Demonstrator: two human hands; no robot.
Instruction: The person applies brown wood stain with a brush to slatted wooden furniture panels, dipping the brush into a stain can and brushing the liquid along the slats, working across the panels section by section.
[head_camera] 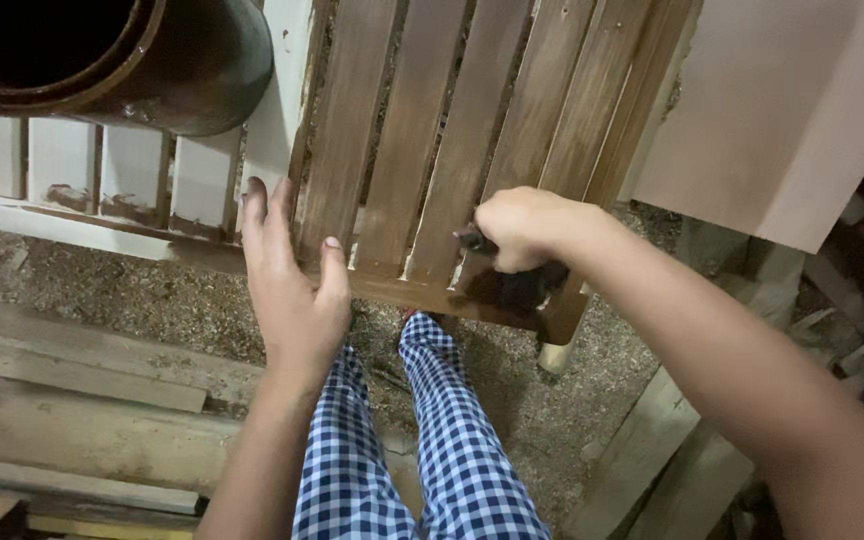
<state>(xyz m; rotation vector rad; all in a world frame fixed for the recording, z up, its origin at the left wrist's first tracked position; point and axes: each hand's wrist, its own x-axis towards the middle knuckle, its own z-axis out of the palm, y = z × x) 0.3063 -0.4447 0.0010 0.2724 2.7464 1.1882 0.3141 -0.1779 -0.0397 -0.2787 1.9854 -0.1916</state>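
we look down at our two bare hands working on a slatted wooden frame (452, 130) that stands before our knees, its brown-stained slats running away from us and its lower rail crossing just above our checked trousers (422, 440). our left hand (292, 280) lies flat against the lower left corner of the frame, fingers stretched out and close together along the outer slat, the thumb apart and resting on the rail. our right hand (522, 228) is curled into a loose fist around a dark rag (512, 285), the fingers folded tight upon it and pressing it to the rail near the frame's right-hand corner; part of the cloth hangs below the hand, dark against the stained wood. to the left of the stained frame we see an unstained pale section (102, 170) of similar slats, smeared with brown at its base. a dark round drum (172, 70) with an open mouth stands at the upper left. a pale flat board (782, 110) leans at the upper right. the ground (552, 400) beneath is strewn with sawdust, and rough planks (72, 400) lie to our left.
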